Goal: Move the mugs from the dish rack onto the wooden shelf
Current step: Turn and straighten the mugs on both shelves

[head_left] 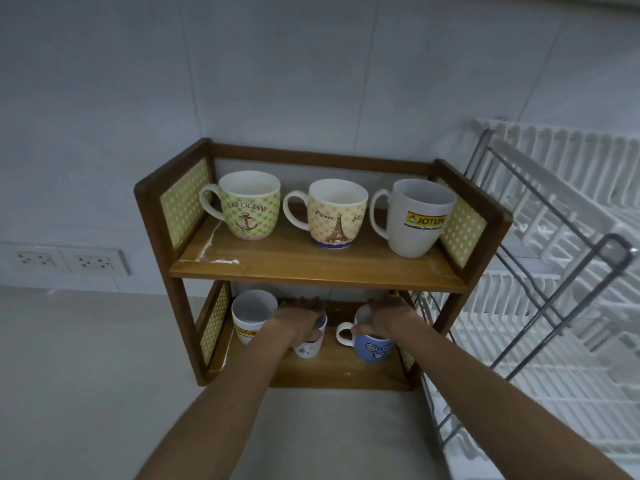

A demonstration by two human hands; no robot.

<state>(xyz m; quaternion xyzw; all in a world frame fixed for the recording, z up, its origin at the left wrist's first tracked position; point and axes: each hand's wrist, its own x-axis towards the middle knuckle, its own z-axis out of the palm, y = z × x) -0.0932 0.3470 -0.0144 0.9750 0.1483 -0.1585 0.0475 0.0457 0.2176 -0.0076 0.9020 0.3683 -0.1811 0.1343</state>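
Note:
A two-tier wooden shelf stands against the wall. Its top tier holds a green anchor mug, a Paris mug and a white Jotun mug. On the lower tier stands another white Jotun mug at the left. My left hand grips the rim of a small white patterned mug in the middle. My right hand grips the rim of a blue face mug at the right. Both held mugs sit on or just above the lower board.
A white and grey wire dish rack stands right of the shelf, with no mugs visible in it. Wall sockets sit at the left above the pale countertop.

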